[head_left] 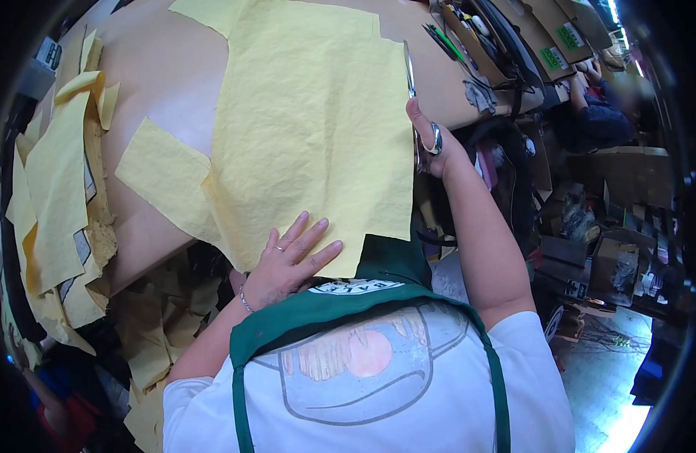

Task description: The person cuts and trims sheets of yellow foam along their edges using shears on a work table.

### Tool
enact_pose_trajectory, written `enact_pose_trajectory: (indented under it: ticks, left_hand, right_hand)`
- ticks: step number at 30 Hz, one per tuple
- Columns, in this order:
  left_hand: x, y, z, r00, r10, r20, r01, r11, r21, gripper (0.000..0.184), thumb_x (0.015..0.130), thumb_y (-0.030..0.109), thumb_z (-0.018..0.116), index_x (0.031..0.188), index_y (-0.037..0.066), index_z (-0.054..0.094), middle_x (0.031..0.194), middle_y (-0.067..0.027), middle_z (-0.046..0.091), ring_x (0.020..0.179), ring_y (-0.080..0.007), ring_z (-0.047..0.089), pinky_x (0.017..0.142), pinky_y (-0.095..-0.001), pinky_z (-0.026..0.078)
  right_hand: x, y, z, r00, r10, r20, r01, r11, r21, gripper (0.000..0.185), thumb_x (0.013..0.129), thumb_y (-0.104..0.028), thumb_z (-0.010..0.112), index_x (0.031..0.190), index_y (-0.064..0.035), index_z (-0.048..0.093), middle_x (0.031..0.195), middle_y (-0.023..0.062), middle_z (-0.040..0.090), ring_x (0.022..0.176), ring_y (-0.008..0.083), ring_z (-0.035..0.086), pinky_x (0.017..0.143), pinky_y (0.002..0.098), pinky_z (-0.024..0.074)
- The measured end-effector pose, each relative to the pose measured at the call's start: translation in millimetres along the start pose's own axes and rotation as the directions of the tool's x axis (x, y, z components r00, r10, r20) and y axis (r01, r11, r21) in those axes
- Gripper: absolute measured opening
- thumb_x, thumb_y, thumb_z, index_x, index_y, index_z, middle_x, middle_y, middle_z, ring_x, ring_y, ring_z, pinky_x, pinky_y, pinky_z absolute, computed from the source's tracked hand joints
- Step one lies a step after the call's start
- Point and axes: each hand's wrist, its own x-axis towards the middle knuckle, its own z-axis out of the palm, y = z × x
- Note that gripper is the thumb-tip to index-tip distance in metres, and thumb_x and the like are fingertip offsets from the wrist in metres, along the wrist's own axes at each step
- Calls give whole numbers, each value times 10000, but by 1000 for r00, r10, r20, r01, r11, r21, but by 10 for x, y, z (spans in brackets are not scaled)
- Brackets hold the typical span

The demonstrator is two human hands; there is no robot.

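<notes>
A large yellow sheet, leather or cloth by its look (310,121), lies over the table with its near edge hanging toward my apron. My left hand (291,260) rests flat on its near part, fingers spread. At the right edge of the sheet, my right hand (432,143) is closed around the handles of a pair of scissors (410,72). The blades point away from me along that edge; whether they are parted cannot be made out. A flap of the sheet (166,170) sticks out to the left.
Yellow offcuts (57,181) are piled at the table's left side, with more scraps (163,325) below. Pens (444,41) and a box of tools (480,38) sit at the far right. Cardboard boxes (620,264) and a co-worker (601,113) are farther right; another person's arm (46,400) shows lower left.
</notes>
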Motion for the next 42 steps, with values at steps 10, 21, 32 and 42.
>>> enact_pose_trajectory:
  ticks: [10,21,32,42]
  left_hand:
    - [-21,-35,-20,1000,10,0,-10,1000,-13,664,686,145,593,1282,291,337,1387,-37,215,1278,-322,178,914,-642,230]
    - [-27,-47,-13,1000,1,-10,-1,1000,-28,674,677,101,589,1277,288,345,1387,-34,217,1280,-318,178,910,-648,225]
    - [-48,-36,-6,999,-3,-32,2,999,-32,664,685,111,594,1274,297,349,1383,-32,227,1280,-311,183,913,-644,225]
    - [-81,-44,-9,999,-7,-47,6,1000,-25,695,652,80,586,1273,290,355,1384,-30,226,1278,-313,190,914,-640,233]
  right_hand:
    - [-323,-124,106,993,-87,-86,80,994,-78,687,545,-758,540,612,-84,429,498,12,384,408,118,408,374,253,353]
    - [-335,-83,98,993,-55,-106,41,990,-137,648,570,-744,537,605,-108,416,488,-17,372,392,82,394,372,230,348]
    - [-131,-226,57,999,3,-50,-5,999,-44,652,580,-712,571,735,-89,459,531,-4,404,437,98,426,417,244,396]
    - [-188,-173,91,993,-63,-103,52,993,-109,592,628,-628,612,695,-58,469,491,-4,401,387,92,413,344,228,357]
